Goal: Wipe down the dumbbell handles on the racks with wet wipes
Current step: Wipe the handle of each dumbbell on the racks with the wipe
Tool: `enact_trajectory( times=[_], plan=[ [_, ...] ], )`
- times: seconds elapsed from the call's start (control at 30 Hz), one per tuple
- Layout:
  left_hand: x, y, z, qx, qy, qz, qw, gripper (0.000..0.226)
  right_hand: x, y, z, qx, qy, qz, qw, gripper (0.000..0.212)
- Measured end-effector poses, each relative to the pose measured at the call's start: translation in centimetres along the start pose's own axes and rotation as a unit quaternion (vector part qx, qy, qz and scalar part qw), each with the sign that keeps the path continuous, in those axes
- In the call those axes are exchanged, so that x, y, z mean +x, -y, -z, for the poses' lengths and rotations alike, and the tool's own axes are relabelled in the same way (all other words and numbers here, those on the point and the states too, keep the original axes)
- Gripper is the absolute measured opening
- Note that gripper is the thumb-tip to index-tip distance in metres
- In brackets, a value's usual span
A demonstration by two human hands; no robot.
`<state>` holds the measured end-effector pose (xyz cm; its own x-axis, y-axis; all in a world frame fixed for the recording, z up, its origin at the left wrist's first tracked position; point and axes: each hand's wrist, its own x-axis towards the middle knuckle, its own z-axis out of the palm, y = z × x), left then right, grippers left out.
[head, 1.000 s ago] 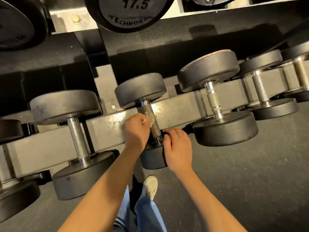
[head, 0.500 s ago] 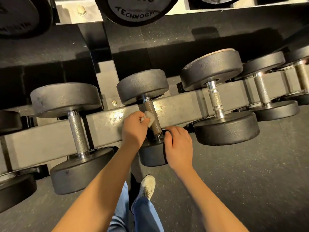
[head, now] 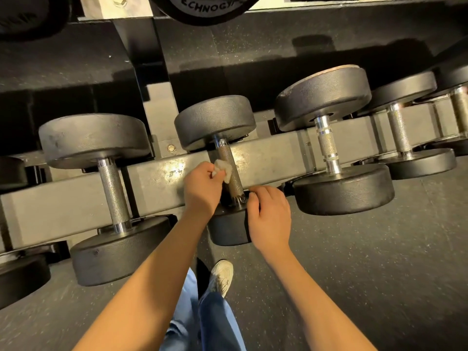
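A small black dumbbell [head: 215, 120] lies across the grey rack rail [head: 63, 198], its knurled handle [head: 229, 171] pointing toward me. My left hand [head: 201, 190] pinches a crumpled white wet wipe [head: 224, 168] and holds it against the left side of that handle, about midway along. My right hand [head: 271, 219] grips the rim of the dumbbell's near head [head: 228, 226], fingers curled over its top edge beside the handle's end.
Bigger dumbbells sit on the same rail: one to the left [head: 114, 188] and one to the right [head: 329, 148], with more further right [head: 405, 133]. A labelled weight [head: 207, 8] hangs on the upper tier. My shoe [head: 222, 276] stands on the dark rubber floor [head: 379, 262] below.
My left hand has slid the wipe a little up the handle, away from the near head. My right hand stays on the near head. The view has shifted slightly down.
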<state>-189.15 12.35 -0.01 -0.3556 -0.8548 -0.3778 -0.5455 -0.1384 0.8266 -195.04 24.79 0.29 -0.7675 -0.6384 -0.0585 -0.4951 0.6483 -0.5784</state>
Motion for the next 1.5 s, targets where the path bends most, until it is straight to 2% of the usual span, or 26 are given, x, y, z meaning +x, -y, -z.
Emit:
enact_trajectory(
  times=[0.07,0.23,0.3,0.43,0.53,0.6,0.7,0.77,0.83,0.9,0.93,1.0,1.1,1.13,1.2,1.27,1.4,1.5],
  plan=[
    [-0.1,0.2,-0.3,0.031,0.017,-0.012,0.999,0.023,0.0,-0.1,0.0,0.001,-0.004,0.004,1.0,0.039],
    [-0.3,1.8,-0.1,0.091,0.125,-0.037,0.987,0.034,0.0,-0.1,-0.2,0.0,-0.012,0.005,1.0,0.038],
    [-0.2,1.7,0.2,0.093,0.116,-0.046,0.988,0.032,-0.1,-0.2,-0.1,-0.003,-0.015,0.011,1.0,0.038],
    [1.6,-0.6,0.4,0.036,0.011,-0.03,0.999,0.014,0.0,-0.1,-0.2,-0.003,-0.016,0.01,1.0,0.039],
    [2.1,-0.9,-0.3,0.033,-0.017,-0.026,0.999,0.011,0.1,-0.1,-0.2,-0.002,-0.018,0.014,1.0,0.039],
    [1.0,-0.1,-0.6,0.045,0.002,-0.024,0.999,0.021,0.1,-0.2,-0.2,-0.011,-0.019,0.017,1.0,0.039],
    [-0.4,1.6,-0.3,0.067,0.091,-0.055,0.992,0.032,0.0,-0.3,-0.1,-0.02,-0.012,0.013,1.0,0.041],
    [-0.5,2.0,0.4,0.084,0.118,-0.097,0.985,0.025,0.1,-0.2,0.1,-0.026,0.003,0.012,1.0,0.043],
    [-0.4,1.8,1.0,0.088,0.089,-0.139,0.982,0.014,0.5,0.0,0.6,-0.029,0.035,0.007,0.999,0.044],
    [-0.5,0.8,1.3,0.054,0.082,-0.144,0.985,0.007,1.2,0.5,1.5,0.026,0.082,0.01,0.996,0.036],
    [-0.6,0.2,1.4,0.028,0.096,-0.129,0.987,0.006,1.8,1.0,1.9,0.089,0.109,0.01,0.99,0.03],
    [-0.6,-1.0,1.5,-0.008,0.119,-0.092,0.989,0.01,3.1,2.4,2.7,0.238,0.16,-0.02,0.958,0.028],
    [-0.4,-2.1,2.0,-0.014,0.119,-0.093,0.988,0.019,4.9,3.4,2.9,0.336,0.165,-0.064,0.925,0.02],
    [-0.5,-2.3,2.4,-0.009,0.111,-0.12,0.987,0.018,5.5,3.5,2.7,0.338,0.157,-0.074,0.925,0.015],
    [-0.4,-2.6,3.1,0.041,0.054,-0.224,0.972,0.017,6.3,3.5,2.1,0.32,0.115,-0.098,0.935,0.007],
    [0.2,-2.7,3.9,0.112,-0.014,-0.315,0.942,0.032,7.0,3.2,1.4,0.244,0.064,-0.107,0.962,0.004],
    [1.7,-2.2,4.8,0.212,-0.029,-0.363,0.907,0.045,6.9,2.8,-0.2,0.12,0.11,-0.105,0.981,0.006],
    [1.7,-1.9,4.7,0.22,-0.027,-0.364,0.905,0.046,7.1,2.8,-0.9,0.104,0.091,-0.096,0.986,0.011]
  ],
)
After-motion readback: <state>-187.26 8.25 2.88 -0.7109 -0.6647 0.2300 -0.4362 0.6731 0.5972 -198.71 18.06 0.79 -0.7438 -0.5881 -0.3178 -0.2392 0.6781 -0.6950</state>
